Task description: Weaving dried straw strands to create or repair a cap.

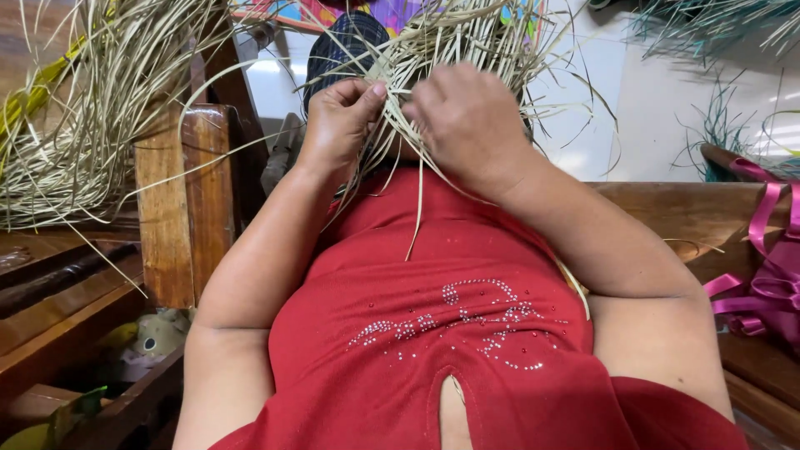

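My left hand point(340, 117) pinches pale straw strands point(433, 42) between thumb and fingers, just above my lap. My right hand point(467, 117) is closed on the same woven straw piece right beside it, knuckles toward the camera. Loose strand ends fan upward and outward from between both hands, and a single strand point(417, 208) hangs down over my red top point(433, 333). The woven part itself is mostly hidden behind my hands.
A large bundle of dry straw point(83, 108) drapes over a wooden chair arm point(187, 200) at left. Teal-dyed straw point(717, 33) lies at upper right. Pink ribbon point(767, 275) rests on a wooden bench point(692, 212) at right. Soft toys point(150, 333) sit low left.
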